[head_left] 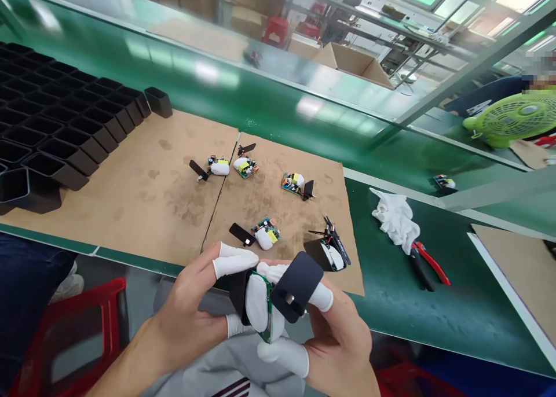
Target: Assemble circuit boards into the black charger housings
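Observation:
My left hand, with white finger cots on its fingertips, grips a black plastic housing over my lap. In my right hand, also with finger cots, is a circuit board with white filler over its parts. The board sits at the housing's mouth; how far it reaches inside is hidden. A black end cap sticks up beside the board, against my right fingers. Just beyond my hands on the cardboard lie another circuit board with its cap and a second housing beside tweezers.
Several black housings stand in rows at left. More boards lie on the cardboard. At right are a white cloth, red-and-black pliers and a green fan. A red stool stands below left.

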Motion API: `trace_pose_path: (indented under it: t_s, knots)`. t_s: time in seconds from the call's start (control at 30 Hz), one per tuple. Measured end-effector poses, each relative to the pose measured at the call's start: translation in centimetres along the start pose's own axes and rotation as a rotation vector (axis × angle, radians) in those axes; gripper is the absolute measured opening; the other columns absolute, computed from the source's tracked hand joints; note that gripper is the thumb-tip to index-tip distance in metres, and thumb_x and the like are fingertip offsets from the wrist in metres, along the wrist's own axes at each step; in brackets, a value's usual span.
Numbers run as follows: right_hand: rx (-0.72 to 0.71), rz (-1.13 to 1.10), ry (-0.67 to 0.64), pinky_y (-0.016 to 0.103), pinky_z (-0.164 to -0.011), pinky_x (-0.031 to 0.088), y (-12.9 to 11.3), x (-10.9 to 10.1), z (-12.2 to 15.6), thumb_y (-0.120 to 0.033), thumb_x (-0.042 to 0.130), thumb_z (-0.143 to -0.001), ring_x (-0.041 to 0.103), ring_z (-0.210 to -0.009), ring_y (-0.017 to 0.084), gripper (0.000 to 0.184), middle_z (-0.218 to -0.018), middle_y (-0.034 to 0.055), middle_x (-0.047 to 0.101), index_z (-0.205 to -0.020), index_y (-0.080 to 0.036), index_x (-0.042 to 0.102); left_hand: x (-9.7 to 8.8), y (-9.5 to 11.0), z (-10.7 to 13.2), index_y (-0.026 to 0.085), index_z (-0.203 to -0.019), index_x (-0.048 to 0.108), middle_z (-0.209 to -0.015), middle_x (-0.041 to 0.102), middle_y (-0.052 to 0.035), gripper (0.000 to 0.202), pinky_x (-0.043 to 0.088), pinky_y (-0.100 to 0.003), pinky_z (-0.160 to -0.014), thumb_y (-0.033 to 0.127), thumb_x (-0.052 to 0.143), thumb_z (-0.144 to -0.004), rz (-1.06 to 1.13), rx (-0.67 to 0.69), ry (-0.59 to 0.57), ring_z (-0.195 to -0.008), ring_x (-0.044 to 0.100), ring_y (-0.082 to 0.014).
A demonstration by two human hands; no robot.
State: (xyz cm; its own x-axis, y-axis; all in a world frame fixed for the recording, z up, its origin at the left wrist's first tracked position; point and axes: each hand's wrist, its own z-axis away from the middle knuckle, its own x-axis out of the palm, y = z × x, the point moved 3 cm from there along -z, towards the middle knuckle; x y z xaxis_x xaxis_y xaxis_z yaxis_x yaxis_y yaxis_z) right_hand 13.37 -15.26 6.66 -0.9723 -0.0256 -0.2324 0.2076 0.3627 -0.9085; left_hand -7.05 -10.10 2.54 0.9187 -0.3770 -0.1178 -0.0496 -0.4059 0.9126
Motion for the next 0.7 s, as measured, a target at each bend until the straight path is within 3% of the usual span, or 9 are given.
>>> trace_pose_path:
  t_s: [0.13,0.33,0.53,0.7]
  knots:
    - [0.004,0.037,-0.018,0.042,-0.111,0.069,0.2,-0.2,0.6,-0.040,0.101,-0.090,0.081,-0.127,0.035,0.074,-0.143,0.0090,0.081,-0.158,-0.038,0.072,0.2,0.1,0.0,0.030,-0.146,0.075,-0.133,0.083,-0.0090,0.063,0.065,-0.028,-0.106,0.011,0.094,-0.089,-0.015,0.010,0.001,-0.120,0.081,-0.0247]
    - [0.079,0.111,-0.027,0.032,-0.102,0.069,0.2,0.3,1.0,-0.041,0.103,-0.088,0.079,-0.123,0.030,0.077,-0.140,0.0055,0.075,-0.157,-0.045,0.071,1.0,-0.1,1.2,0.032,-0.144,0.075,-0.129,0.083,-0.0054,0.064,0.067,-0.029,-0.104,0.007,0.090,-0.087,0.049,-0.031,0.027,-0.115,0.082,-0.0238]
    - [0.190,0.183,-0.109,0.035,-0.116,0.062,0.2,0.9,0.2,-0.042,0.100,-0.092,0.072,-0.137,0.030,0.068,-0.146,0.0060,0.070,-0.154,-0.042,0.072,1.9,-1.7,2.5,0.033,-0.144,0.079,-0.131,0.082,-0.0064,0.062,0.068,-0.030,-0.096,0.033,0.102,-0.086,0.154,-0.240,0.032,-0.108,0.080,-0.0246]
    - [0.180,0.152,-0.113,0.043,-0.124,0.058,0.6,0.6,0.5,-0.038,0.096,-0.094,0.065,-0.148,0.035,0.070,-0.158,0.0071,0.066,-0.157,-0.042,0.067,2.1,-2.4,2.5,0.031,-0.143,0.081,-0.135,0.079,-0.0078,0.064,0.069,-0.033,-0.100,0.041,0.104,-0.084,0.250,-0.316,0.038,-0.112,0.078,-0.0256]
